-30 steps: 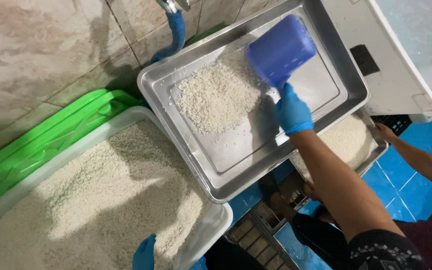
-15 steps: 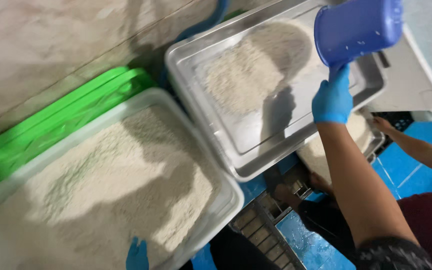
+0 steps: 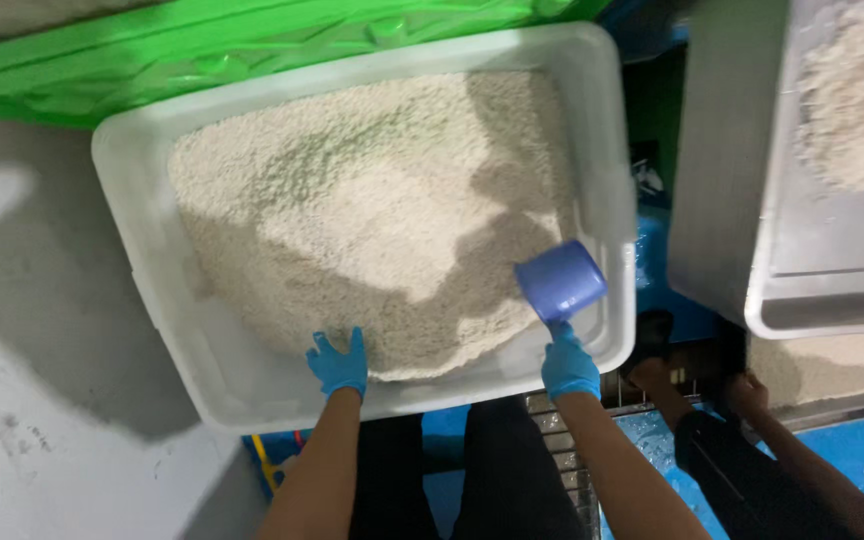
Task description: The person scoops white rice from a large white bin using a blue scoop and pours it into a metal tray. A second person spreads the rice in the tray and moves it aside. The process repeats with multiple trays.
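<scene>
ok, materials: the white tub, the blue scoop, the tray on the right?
White tub: looks like plastic, slightly translucent, with a thick rounded rim. Blue scoop: probably moulded plastic, uniform matte colour, held by the gloved right hand. Tray: seems sheet metal, likely stainless or aluminium; grey brushed sheen, thin folded rim.

White tub (image 3: pixel 152 290) atop green crates (image 3: pixel 202 50)
</scene>
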A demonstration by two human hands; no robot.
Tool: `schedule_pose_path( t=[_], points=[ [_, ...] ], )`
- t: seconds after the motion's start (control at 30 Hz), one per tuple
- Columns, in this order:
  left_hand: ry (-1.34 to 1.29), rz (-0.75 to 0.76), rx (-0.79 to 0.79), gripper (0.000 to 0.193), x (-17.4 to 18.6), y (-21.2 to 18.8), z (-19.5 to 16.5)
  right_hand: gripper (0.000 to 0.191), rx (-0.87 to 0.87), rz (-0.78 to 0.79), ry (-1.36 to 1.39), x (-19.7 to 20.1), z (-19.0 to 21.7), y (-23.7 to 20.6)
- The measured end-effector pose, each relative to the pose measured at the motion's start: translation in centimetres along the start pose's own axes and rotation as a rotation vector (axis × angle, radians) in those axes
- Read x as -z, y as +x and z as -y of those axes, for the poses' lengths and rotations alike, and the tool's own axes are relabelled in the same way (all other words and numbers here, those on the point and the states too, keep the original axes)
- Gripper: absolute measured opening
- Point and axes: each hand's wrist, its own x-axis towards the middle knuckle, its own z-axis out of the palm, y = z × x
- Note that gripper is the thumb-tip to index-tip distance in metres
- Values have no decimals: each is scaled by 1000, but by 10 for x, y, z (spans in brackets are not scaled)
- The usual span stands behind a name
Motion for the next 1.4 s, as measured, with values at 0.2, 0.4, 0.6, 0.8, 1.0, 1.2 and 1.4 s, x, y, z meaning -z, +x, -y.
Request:
schedule_pose_path(
  t=[0.2, 0.4, 0.6, 0.8, 1.0, 1.2, 1.4],
  points=[
    [-648, 192, 206, 95, -22, -8, 3, 51, 82, 16, 193, -80, 61, -17],
    [-908, 352, 304, 96, -36, -13, -14, 48, 8, 383, 470, -95, 123, -44],
    [-902, 452, 278, 93, -27, -21, -26, 44, -19, 619, 562, -70, 125, -57],
    [-730, 138, -236, 74, -12, -60, -52, 43, 45, 777, 719, -64, 97, -55],
    [-586, 55, -609, 59, 51, -35, -73, 47, 210, 906, 995, -31, 67, -72],
    [-799, 500, -339, 66, 77, 22, -67, 51, 247, 852, 945, 70, 42, -119],
    [-223, 457, -527, 43, 53, 7, -88, 53, 372, 914, 1260, 176, -13, -165]
  ],
)
